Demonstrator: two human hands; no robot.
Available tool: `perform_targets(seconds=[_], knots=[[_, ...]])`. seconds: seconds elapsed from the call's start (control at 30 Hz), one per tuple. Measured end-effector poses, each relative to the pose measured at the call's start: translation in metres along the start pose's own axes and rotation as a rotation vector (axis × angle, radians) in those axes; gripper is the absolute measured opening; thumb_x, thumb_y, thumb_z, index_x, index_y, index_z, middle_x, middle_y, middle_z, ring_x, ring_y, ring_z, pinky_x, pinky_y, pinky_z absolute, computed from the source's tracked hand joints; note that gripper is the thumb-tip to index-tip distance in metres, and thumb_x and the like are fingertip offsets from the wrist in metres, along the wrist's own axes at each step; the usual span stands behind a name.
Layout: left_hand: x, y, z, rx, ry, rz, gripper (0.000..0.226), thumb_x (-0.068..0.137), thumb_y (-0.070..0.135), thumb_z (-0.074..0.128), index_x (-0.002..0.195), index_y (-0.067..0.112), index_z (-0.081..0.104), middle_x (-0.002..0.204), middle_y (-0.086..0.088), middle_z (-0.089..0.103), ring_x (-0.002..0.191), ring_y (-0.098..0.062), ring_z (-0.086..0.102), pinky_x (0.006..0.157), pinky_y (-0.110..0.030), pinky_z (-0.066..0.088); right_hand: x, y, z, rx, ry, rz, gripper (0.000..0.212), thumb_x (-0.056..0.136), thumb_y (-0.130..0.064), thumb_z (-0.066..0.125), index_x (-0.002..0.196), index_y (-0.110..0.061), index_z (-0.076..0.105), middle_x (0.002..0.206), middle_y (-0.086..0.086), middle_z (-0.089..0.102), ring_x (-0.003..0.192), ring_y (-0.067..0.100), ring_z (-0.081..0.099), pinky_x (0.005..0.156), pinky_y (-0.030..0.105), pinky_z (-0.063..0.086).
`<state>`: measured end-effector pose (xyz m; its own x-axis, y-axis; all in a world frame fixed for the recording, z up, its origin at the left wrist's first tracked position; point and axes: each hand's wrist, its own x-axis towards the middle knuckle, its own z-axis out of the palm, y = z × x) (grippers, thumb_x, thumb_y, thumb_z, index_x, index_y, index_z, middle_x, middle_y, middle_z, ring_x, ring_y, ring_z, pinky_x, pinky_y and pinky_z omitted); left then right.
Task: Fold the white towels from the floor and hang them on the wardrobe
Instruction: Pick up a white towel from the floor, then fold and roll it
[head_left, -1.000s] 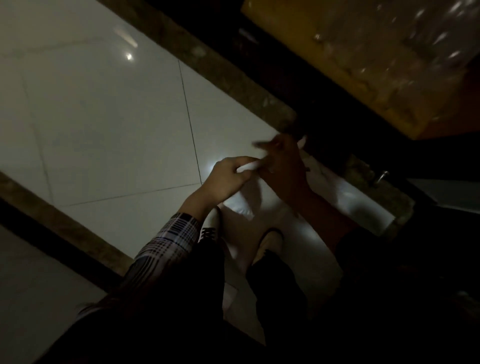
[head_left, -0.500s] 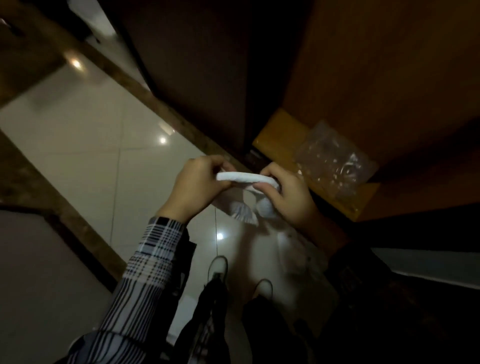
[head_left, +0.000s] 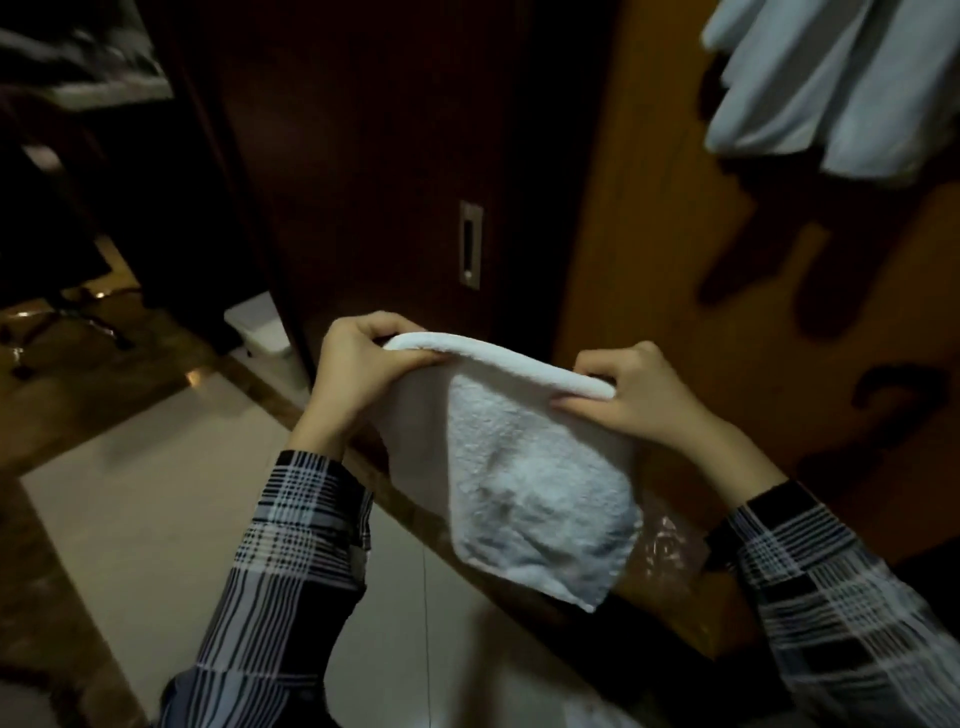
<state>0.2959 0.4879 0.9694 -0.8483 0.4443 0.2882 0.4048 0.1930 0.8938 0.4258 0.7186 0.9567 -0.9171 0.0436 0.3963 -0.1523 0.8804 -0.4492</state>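
Head view: the left hand (head_left: 358, 364) and right hand (head_left: 631, 397) each pinch an end of the folded towel (head_left: 524, 467), fingers curled over its doubled top edge — likely to keep the fold while lifting it to hang. Behind stands the wardrobe (head_left: 649, 208) with pale cloths (head_left: 810, 83) hanging there — below, the tiled floor (head_left: 156, 519).

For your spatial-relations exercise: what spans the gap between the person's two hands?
In the head view, the folded top edge of the white towel runs from the left hand to the right hand, both pinching it; the rest hangs below.
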Motion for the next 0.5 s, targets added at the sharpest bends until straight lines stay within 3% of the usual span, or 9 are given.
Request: perform_targets(seconds=[0.1, 0.23, 0.37, 0.5], knots=[[0.016, 0.017, -0.019, -0.035, 0.071, 0.045, 0.009, 0.071, 0.019, 0.081, 0.075, 0.018, 0.074, 0.074, 0.005, 0.071, 0.075, -0.002, 0.066, 0.068, -0.021, 0.053, 0.004, 0.005, -0.017, -0.01, -0.028, 0.104, 0.044, 0.078, -0.026, 0.079, 0.055, -0.038, 0.043, 0.046, -0.013, 0.042, 0.051, 0.0, 0.05, 0.049, 0.016, 0.029], [0.04, 0.038, -0.033, -0.077, 0.11, 0.118, 0.009, 0.074, 0.016, 0.08, 0.081, 0.016, 0.074, 0.079, 0.007, 0.071, 0.075, 0.003, 0.064, 0.069, -0.013, 0.05, 0.018, -0.013, -0.034, 0.136, -0.039, 0.218, 0.037, 0.075, -0.038, 0.075, 0.051, -0.018, 0.056, 0.046, -0.005, 0.052, 0.045, 0.006, 0.05, 0.049, 0.015, 0.035], [0.061, 0.045, -0.04, -0.099, 0.175, 0.129, 0.011, 0.08, 0.015, 0.075, 0.09, 0.017, 0.071, 0.087, 0.008, 0.069, 0.081, 0.001, 0.061, 0.069, -0.01, 0.047, 0.042, -0.037, -0.05, 0.213, 0.015, 0.27, 0.034, 0.085, -0.019, 0.066, 0.057, -0.017, 0.049, 0.055, -0.007, 0.047, 0.05, 0.002, 0.044, 0.052, 0.021, 0.034], [0.063, 0.048, -0.042, -0.215, 0.053, 0.007, 0.005, 0.09, 0.011, 0.061, 0.094, 0.013, 0.059, 0.089, -0.002, 0.061, 0.075, -0.01, 0.058, 0.063, -0.019, 0.048, 0.055, -0.061, -0.059, 0.27, 0.16, 0.319, 0.021, 0.082, -0.012, 0.058, 0.064, -0.016, 0.046, 0.064, -0.003, 0.048, 0.06, 0.009, 0.045, 0.056, 0.024, 0.035]])
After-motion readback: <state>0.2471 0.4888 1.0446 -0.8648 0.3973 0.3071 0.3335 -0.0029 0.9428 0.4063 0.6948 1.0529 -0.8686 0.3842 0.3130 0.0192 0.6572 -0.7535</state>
